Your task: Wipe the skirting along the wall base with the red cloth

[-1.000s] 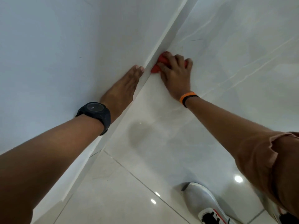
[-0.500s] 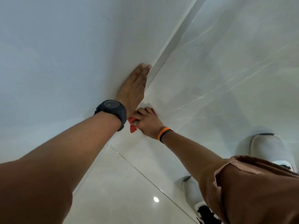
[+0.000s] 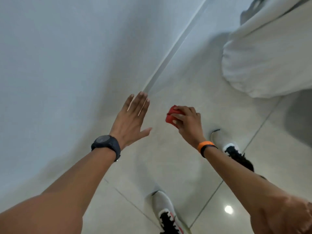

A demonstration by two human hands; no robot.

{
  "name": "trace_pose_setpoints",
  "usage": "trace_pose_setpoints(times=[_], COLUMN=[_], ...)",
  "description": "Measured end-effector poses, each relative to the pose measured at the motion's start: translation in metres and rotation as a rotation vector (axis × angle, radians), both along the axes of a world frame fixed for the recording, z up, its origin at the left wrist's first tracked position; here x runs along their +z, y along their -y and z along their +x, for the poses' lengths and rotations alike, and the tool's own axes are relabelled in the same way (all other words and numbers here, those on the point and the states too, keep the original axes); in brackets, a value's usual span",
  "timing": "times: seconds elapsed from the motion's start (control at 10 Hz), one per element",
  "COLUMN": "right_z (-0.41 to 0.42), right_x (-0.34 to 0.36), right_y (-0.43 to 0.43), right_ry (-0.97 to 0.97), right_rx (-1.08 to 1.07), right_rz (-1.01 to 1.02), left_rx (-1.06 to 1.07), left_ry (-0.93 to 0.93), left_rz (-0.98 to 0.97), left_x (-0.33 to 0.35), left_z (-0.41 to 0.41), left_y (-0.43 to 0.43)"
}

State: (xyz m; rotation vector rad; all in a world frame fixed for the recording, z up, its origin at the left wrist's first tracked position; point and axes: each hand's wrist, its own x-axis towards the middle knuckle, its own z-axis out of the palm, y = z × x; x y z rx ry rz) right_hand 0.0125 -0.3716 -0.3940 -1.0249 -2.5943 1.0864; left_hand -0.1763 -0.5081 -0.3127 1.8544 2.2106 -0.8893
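cloth: i see the right hand [image 3: 189,123] gripping the red cloth [image 3: 171,115], lifted off the skirting [image 3: 170,53]
left hand [image 3: 133,119]: open, empty
progress: i cannot tell the wiped part; far stretch probably left

The scene is being softly, evenly lit, a lamp is being mirrored on the glossy floor [image 3: 168,166], and edges are being blurred and bent.

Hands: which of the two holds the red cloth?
The right hand, wearing the orange band, grips the red cloth. The left hand, with the black watch, is open and empty.
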Motion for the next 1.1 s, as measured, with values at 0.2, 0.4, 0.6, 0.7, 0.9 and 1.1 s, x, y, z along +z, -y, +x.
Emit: trace_pose_setpoints(times=[0.2, 0.4, 0.6, 0.7, 0.9, 1.1], right_z=[0.065, 0.115, 0.139, 0.136, 0.122, 0.133], right_x=[0.177, 0.338, 0.404, 0.401, 0.358, 0.375], right_y=[-0.148, -0.297, -0.415, -0.45, -0.458, -0.443], right_ry=[-0.171, -0.276, -0.278, -0.164, 0.233, 0.198], right_rx=[-0.257, -0.298, -0.426, -0.412, -0.056, -0.082], right_rz=[0.146, 0.408, 0.48, 0.459, 0.436, 0.384], left_rx=[0.124, 0.101, 0.047, 0.075, 0.222, 0.305], left_ry=[0.101, 0.332, 0.385, 0.345, 0.358, 0.358], left_rz=[0.209, 0.492, 0.585, 0.559, 0.46, 0.568], left_x=[0.106, 0.224, 0.285, 0.291, 0.272, 0.29], left_z=[0.059, 0.113, 0.141, 0.147, 0.147, 0.129], left_y=[-0.149, -0.319, -0.447, -0.481, -0.497, -0.482])
